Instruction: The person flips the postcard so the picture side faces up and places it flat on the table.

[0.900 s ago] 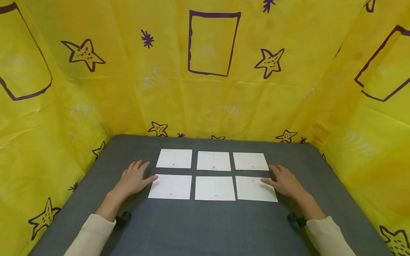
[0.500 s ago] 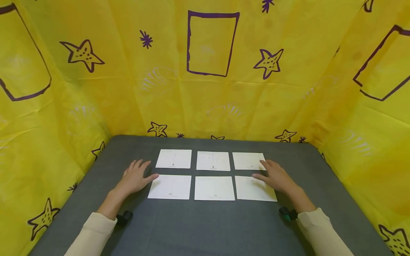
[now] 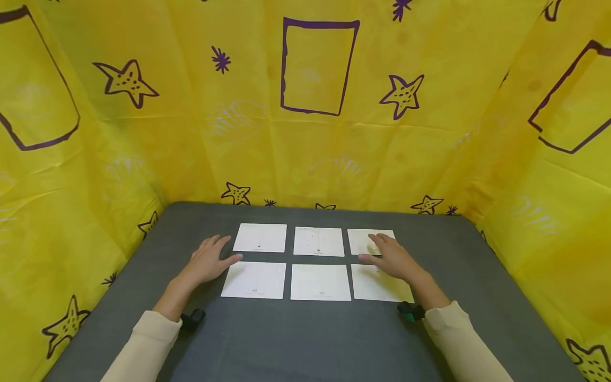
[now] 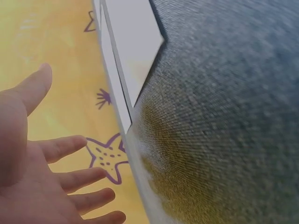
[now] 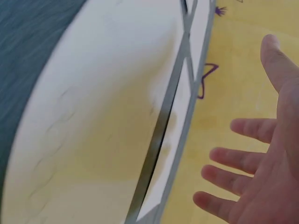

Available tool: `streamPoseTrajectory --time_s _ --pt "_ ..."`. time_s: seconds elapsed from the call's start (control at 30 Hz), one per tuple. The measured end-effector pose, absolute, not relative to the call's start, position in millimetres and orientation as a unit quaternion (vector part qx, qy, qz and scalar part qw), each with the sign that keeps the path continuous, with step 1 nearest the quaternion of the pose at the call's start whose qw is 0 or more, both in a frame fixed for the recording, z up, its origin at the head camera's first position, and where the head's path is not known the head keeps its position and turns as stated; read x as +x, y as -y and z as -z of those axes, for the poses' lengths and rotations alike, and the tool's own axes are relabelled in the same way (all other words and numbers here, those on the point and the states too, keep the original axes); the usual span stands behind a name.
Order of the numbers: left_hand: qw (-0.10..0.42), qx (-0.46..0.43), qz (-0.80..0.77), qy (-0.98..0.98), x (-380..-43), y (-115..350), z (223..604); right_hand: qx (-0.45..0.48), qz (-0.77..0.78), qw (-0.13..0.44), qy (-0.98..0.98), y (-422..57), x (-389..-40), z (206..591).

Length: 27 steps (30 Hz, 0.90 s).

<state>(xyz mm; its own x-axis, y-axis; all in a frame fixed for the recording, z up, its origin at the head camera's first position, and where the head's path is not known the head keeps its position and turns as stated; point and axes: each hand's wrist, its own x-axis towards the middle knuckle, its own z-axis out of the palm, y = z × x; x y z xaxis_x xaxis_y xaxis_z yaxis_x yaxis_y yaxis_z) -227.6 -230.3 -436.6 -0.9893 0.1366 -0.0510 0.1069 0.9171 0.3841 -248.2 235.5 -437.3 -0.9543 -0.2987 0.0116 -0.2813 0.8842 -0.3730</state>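
White paper sheets lie flat in two rows of three, bearing small faint marks. My left hand (image 3: 210, 261) is beside the left end of the rows, its thumb tip over the corner of the front left sheet (image 3: 254, 281). Its fingers are spread and hold nothing, as the left wrist view confirms of that hand (image 4: 42, 182). My right hand (image 3: 393, 259) hovers over the back right sheet (image 3: 357, 241) and front right sheet (image 3: 379, 289), partly covering both. In the right wrist view the right hand (image 5: 261, 163) has loosely extended fingers and an upright thumb, with nothing held.
The sheets rest on a dark grey table (image 3: 296, 339). Between the hands are the front middle sheet (image 3: 321, 281), back middle sheet (image 3: 319, 241) and back left sheet (image 3: 260, 237). A yellow curtain (image 3: 191, 159) with starfish drawings encloses the table's back and sides.
My right hand has moved leftward from the right edge to over the right-hand sheets. The left hand has shifted slightly right and away from me. The sheets have stayed put.
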Motion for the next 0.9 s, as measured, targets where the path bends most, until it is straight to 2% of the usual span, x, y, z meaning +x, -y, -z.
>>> streamPoseTrajectory --time_s 0.9 --pt "0.064 0.052 -0.264 -0.961 -247 226 437 -0.206 0.252 0.080 -0.942 -172 -289 422"
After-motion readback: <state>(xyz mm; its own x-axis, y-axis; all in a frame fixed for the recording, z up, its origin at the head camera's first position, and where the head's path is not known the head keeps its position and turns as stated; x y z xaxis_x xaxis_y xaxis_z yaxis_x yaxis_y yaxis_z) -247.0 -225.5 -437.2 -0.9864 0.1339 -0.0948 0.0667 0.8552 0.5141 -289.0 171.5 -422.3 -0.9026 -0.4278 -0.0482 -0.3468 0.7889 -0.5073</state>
